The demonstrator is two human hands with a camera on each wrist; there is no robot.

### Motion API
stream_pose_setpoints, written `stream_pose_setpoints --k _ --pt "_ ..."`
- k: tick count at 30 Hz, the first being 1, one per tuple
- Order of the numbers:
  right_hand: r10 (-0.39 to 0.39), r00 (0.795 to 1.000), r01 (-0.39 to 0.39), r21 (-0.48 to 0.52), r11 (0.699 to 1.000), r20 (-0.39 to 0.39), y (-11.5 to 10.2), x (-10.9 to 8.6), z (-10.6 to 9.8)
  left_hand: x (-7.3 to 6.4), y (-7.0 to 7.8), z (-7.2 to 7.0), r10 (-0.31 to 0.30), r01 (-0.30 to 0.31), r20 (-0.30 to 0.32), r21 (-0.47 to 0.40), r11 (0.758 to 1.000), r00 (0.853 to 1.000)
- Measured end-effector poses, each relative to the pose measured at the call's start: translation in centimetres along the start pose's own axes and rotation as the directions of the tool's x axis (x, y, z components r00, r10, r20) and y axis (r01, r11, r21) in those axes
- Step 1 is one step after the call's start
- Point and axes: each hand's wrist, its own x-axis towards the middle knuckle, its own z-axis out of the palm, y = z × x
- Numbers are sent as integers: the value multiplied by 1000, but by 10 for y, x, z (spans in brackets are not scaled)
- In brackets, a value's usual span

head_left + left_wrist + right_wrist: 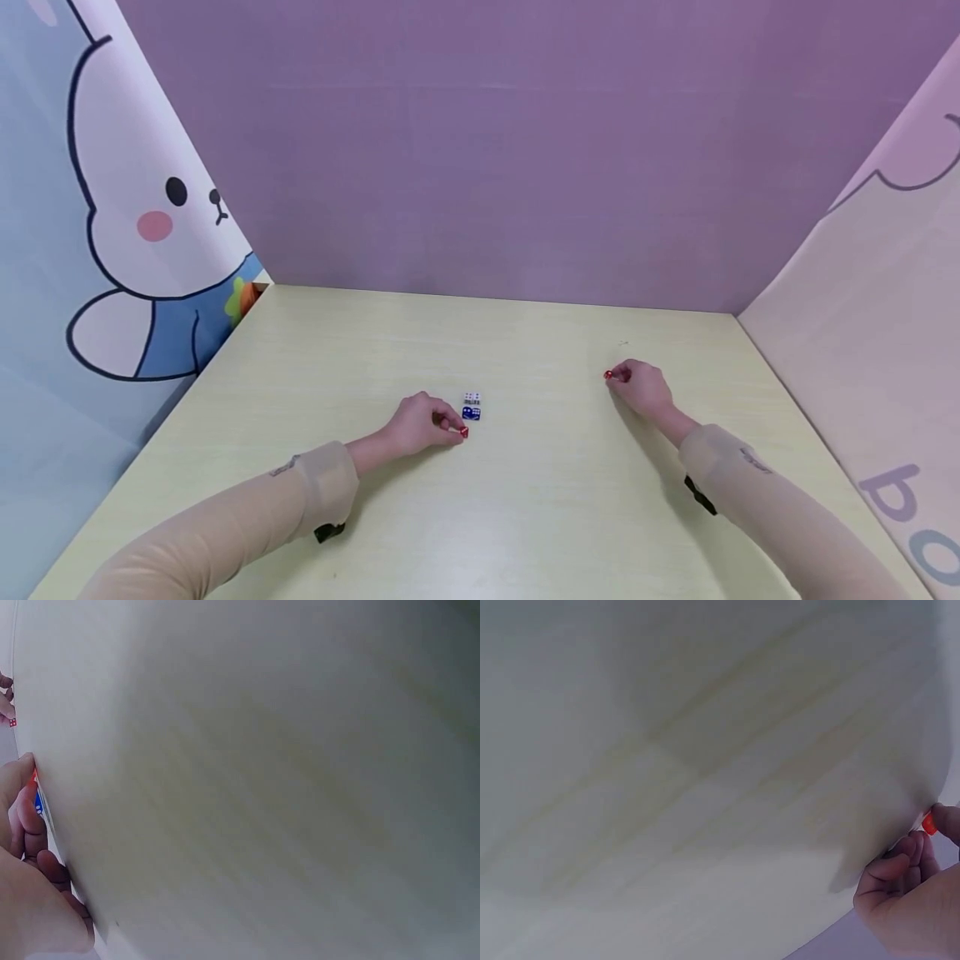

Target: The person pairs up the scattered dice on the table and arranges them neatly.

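Note:
My left hand (pixel 422 425) pinches a red die (pixel 464 432) between thumb and fingertips, low over the table. Just beyond that die lie blue dice (pixel 471 413), with white dice (pixel 472 398) directly behind them. In the left wrist view, fingers partly cover the red die (pixel 34 777), and a bit of blue die (pixel 39 803) shows past them. Farther right and deeper on the table, my right hand (pixel 640 387) pinches another red die (pixel 608 375) at its fingertips. The right wrist view shows this red die (pixel 928 823) partly hidden by the thumb and fingers.
The pale wooden table (pixel 525 508) ends at a purple backdrop (pixel 487 167). A panel with a cartoon rabbit (pixel 135 192) stands along the left side, and a pale pink panel (pixel 877 333) along the right. A small faint mark (pixel 623 342) lies behind the right hand.

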Motion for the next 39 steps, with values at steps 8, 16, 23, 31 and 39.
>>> stream_pose_setpoints --k 8,16,23,31,39 --pt "-36 999 36 15 999 17 -4 -5 1 -1 3 -1 4 -4 -1 -10 1000 1000" --pt "-146 989 144 71 987 24 -27 -33 12 -2 4 -2 1 -1 -1 -14 1000 1000" --pt "-209 976 203 95 975 56 -53 -56 24 -2 5 -2 3 -3 -2 -16 1000 1000" --pt "-271 956 256 131 958 114 -84 -76 37 -1 4 -1 -1 1 -4 -9 1000 1000" --pt "-350 925 330 144 933 145 -116 -82 55 0 1 0 -9 9 -8 -14 1000 1000"
